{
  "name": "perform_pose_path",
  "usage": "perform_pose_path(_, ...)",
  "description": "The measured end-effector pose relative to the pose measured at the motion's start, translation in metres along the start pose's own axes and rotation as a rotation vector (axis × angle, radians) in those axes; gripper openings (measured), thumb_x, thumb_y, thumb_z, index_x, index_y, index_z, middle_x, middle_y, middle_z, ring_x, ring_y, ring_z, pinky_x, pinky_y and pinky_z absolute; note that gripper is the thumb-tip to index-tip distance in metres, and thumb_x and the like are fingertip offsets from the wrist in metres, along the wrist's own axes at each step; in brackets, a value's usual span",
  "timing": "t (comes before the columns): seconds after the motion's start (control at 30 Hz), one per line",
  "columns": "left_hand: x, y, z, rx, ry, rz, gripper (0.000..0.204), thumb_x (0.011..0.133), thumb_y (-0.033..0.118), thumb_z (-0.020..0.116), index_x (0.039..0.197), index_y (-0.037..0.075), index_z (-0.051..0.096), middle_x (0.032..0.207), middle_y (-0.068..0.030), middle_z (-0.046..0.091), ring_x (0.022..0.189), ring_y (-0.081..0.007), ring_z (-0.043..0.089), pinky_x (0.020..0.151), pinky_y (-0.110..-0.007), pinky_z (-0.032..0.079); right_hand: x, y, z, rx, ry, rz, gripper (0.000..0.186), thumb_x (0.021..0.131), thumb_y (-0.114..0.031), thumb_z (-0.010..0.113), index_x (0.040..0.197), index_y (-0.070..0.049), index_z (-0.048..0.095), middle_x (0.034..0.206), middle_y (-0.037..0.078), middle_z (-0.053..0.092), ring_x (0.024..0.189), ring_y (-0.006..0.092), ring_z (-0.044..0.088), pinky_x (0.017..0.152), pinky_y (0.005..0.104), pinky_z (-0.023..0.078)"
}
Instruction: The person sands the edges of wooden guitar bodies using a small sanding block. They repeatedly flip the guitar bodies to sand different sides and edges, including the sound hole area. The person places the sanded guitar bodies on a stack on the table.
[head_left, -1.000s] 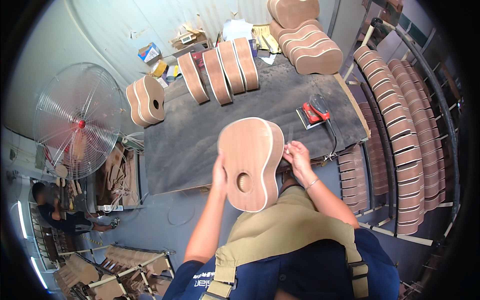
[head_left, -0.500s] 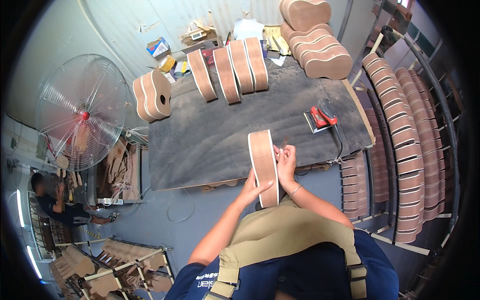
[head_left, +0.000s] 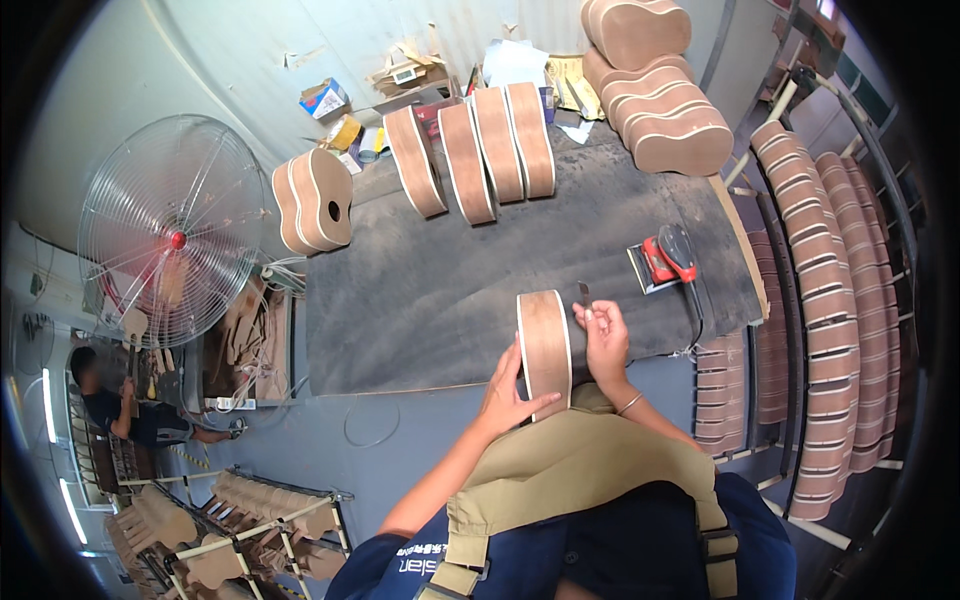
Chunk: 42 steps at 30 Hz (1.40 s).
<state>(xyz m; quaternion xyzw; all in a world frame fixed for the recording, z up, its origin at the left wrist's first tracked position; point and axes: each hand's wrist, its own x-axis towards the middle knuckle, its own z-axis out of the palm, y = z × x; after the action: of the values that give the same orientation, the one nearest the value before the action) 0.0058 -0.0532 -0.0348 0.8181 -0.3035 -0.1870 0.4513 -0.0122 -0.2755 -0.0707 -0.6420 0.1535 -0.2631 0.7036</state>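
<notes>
A ukulele-sized wooden body [head_left: 546, 340] stands on its edge at the table's near side, its brown side wall with pale edge bindings turned up to me. My left hand [head_left: 508, 395] grips its left side near the lower end, thumb laid across the wall. Just right of the body, and apart from it, my right hand [head_left: 606, 345] is raised with its fingers pinched on a small thin dark blade [head_left: 584, 291] that points away from me. The lower end of the body is hidden by my apron [head_left: 590, 460].
Several similar bodies [head_left: 466, 165] line the back of the dark table [head_left: 430, 290], with more stacked at the back right [head_left: 670, 125]. A red sander [head_left: 668, 260] with a cord lies on the right. Loaded racks [head_left: 810, 330] stand beyond; a large fan [head_left: 178, 240] and a seated person [head_left: 130, 405] are left.
My right hand has drawn away from the body to the right, with the blade still pinched. My left hand keeps its grip. The whole view has shifted slightly.
</notes>
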Motion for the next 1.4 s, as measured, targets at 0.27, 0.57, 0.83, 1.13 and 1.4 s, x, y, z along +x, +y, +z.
perform_pose_path(0.27,0.106,0.023,-0.086,-0.106,0.436,-0.095,0.062,0.098,0.014,0.076,0.153,0.003,0.049,0.146,-0.0168,0.059,0.128,-0.0279,0.064,0.105,-0.039,0.054,0.101,-0.091,0.025,-0.587,-0.445,-0.16,0.009,0.088,-0.006,0.075,0.092,0.0,0.071,0.09,0.016,0.069,0.085,0.0308,0.07,0.079,0.0374,0.056)
perform_pose_path(0.57,0.11,0.018,-0.101,0.113,0.087,-0.052,0.008,0.094,0.003,0.073,0.101,0.0,0.074,0.092,-0.0146,0.072,0.079,-0.0251,0.071,0.071,-0.037,0.055,0.116,-0.096,0.046,-0.575,-0.752,-0.088,0.012,0.084,-0.011,0.076,0.089,0.0,0.077,0.084,0.017,0.074,0.082,0.0353,0.071,0.076,0.0415,0.056)
perform_pose_path(0.83,0.101,0.052,-0.115,0.241,0.13,0.071,0.009,0.093,0.003,0.073,0.101,-0.002,0.075,0.086,-0.0202,0.073,0.074,-0.0364,0.071,0.069,-0.041,0.056,0.121,-0.101,0.043,-0.518,-0.813,-0.143,0.009,0.088,-0.009,0.078,0.093,-0.002,0.078,0.081,0.013,0.067,0.07,0.026,0.062,0.066,0.037,0.05)
perform_pose_path(1.13,0.061,0.076,-0.107,0.251,0.145,0.139,0.006,0.093,0.005,0.072,0.094,-0.001,0.07,0.088,-0.0193,0.071,0.082,-0.0426,0.07,0.071,-0.046,0.057,0.075,-0.134,0.028,-0.416,-0.731,-0.437,0.006,0.087,-0.005,0.077,0.09,0.0,0.075,0.083,0.014,0.069,0.08,0.034,0.064,0.075,0.0415,0.052)
perform_pose_path(1.4,0.075,0.056,-0.112,0.309,0.283,0.214,0.004,0.089,0.0,0.076,0.092,-0.001,0.075,0.085,-0.0189,0.072,0.072,-0.036,0.07,0.065,-0.04,0.055,0.09,-0.123,0.042,-0.54,-0.765,-0.385,0.009,0.09,-0.005,0.07,0.095,-0.002,0.077,0.091,0.017,0.071,0.091,0.0392,0.067,0.083,0.0457,0.055)
